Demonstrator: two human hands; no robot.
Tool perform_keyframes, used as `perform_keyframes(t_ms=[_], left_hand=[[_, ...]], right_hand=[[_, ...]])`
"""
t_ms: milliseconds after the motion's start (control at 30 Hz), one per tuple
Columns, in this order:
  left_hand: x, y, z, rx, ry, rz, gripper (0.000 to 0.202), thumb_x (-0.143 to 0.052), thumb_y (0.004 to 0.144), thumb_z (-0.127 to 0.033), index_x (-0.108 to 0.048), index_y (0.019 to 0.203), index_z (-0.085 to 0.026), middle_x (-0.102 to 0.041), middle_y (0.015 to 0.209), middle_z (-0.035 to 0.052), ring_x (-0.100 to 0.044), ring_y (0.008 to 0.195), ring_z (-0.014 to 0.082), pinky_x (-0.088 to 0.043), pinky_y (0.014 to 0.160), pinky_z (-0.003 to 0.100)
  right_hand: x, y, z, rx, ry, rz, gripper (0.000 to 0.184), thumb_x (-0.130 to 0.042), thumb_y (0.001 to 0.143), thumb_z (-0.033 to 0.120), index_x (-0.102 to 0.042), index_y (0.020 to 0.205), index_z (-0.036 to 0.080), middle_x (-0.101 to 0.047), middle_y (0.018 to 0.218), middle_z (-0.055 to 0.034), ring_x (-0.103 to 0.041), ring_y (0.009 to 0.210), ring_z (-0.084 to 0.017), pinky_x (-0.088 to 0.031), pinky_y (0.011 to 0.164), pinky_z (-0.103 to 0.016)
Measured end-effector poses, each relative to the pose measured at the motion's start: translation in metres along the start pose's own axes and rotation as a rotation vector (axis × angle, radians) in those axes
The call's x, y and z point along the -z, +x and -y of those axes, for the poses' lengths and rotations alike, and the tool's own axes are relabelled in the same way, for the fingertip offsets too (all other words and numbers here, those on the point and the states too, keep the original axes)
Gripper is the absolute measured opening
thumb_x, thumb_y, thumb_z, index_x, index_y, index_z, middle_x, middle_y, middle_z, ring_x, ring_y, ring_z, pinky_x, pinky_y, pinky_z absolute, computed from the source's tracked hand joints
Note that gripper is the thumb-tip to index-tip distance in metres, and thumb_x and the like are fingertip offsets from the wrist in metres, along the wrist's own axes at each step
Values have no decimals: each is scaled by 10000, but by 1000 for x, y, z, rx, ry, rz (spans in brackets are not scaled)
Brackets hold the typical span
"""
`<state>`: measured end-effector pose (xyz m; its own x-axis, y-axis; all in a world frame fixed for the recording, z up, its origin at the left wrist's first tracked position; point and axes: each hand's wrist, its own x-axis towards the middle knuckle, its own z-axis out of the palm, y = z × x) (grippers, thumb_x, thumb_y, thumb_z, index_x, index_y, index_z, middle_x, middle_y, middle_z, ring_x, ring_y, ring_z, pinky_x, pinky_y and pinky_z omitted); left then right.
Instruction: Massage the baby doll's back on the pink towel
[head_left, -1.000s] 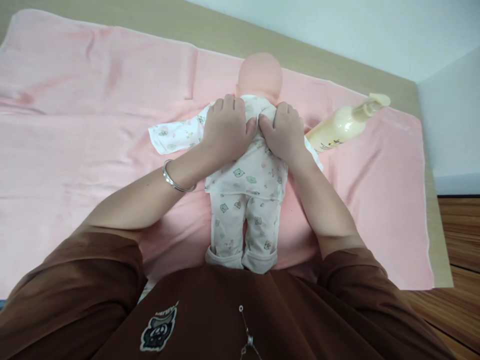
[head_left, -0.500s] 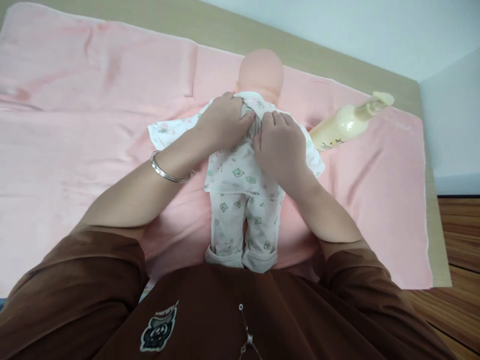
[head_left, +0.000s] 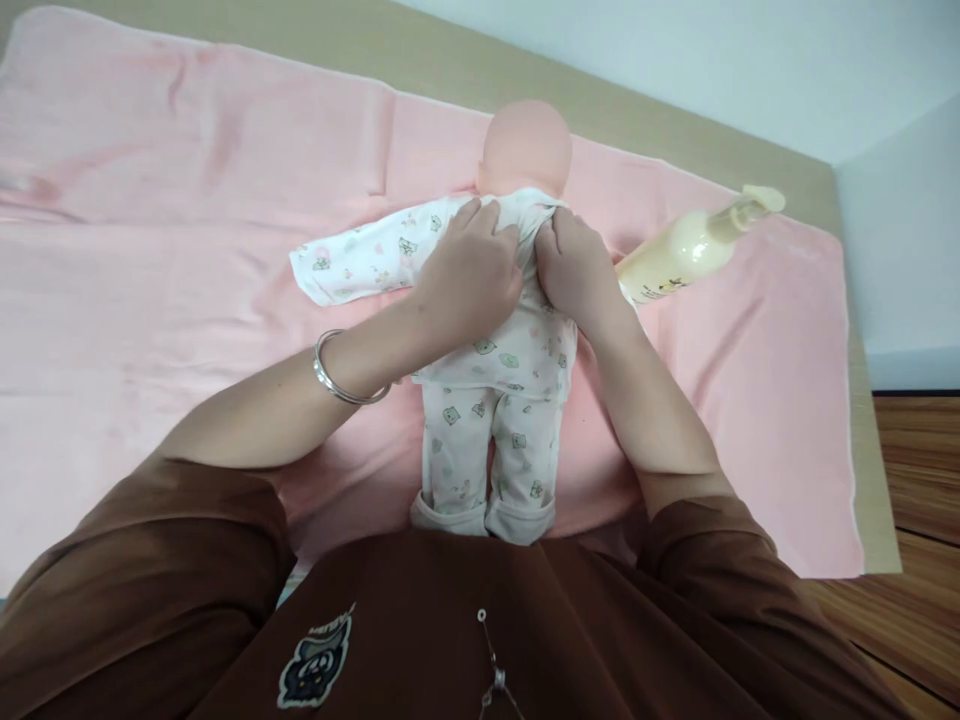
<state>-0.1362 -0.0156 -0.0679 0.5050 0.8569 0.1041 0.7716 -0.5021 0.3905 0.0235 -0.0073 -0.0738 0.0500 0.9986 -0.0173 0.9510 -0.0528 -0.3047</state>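
Note:
A baby doll [head_left: 527, 150] lies stretched out on a pink cloth, its head away from me. It wears a white printed shirt [head_left: 525, 345] and matching trousers [head_left: 454, 440] with turned-up cuffs. On the upper part of the shirt, just below the neck, my left hand [head_left: 474, 272] is closed on the fabric. My right hand [head_left: 576, 262] grips the shirt beside the neck opening, its fingers curled into the cloth. The shirt is bunched between my two hands. One sleeve [head_left: 360, 258] stretches out flat to the left; my right arm mostly hides the other.
The pink cloth [head_left: 187, 300] covers most of the wooden table [head_left: 622, 105]. Right of the doll, a pale yellow pump bottle [head_left: 686, 250] lies tilted close to my right hand. A white wall [head_left: 712, 60] stands behind the table, and wood flooring [head_left: 919, 480] shows at the right.
Both hands have shifted slightly right, and the shirt's neck fabric is pulled that way. The left sleeve now lies straighter and more exposed. The doll's head has moved slightly right.

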Motion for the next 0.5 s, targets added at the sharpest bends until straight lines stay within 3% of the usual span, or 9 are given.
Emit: perform_keyframes(t_ms=[100,167,300,500], left_hand=[[-3,9,11,5,-67,-32,197,-427,985,-225,-581,877,-284,-642,1195,170,-566,1231,365,-502,1124,599],[-7,17,20,26,-91,-43,201,-411,1003,-281,-581,896,-289,-650,1178,154,-575,1198,349,-498,1103,594],[-17,30,30,162,-101,-40,298,-354,1041,-391,-608,1088,-243,-659,1218,150,-565,1222,338,-450,1117,579],[-24,30,27,212,-17,-48,423,-327,1038,-335,-529,1349,-131,-608,1413,186,-524,1349,311,-376,1204,513]], right_hand=[[-3,-7,0,75,-94,-10,450,-262,1113,325,-524,1381,76,-585,1488,-244,-520,1481,-377,-423,1248,-613],[-5,-16,3,128,-103,-13,506,-306,1110,380,-457,1496,89,-489,1612,-253,-434,1561,-413,-373,1270,-683],[-7,-40,18,188,-88,-22,566,-343,1095,364,-385,1597,105,-399,1703,-232,-321,1641,-429,-304,1324,-710],[-7,-51,31,144,-56,-55,539,-311,1077,248,-461,1566,78,-451,1675,-230,-369,1632,-397,-348,1334,-654]])
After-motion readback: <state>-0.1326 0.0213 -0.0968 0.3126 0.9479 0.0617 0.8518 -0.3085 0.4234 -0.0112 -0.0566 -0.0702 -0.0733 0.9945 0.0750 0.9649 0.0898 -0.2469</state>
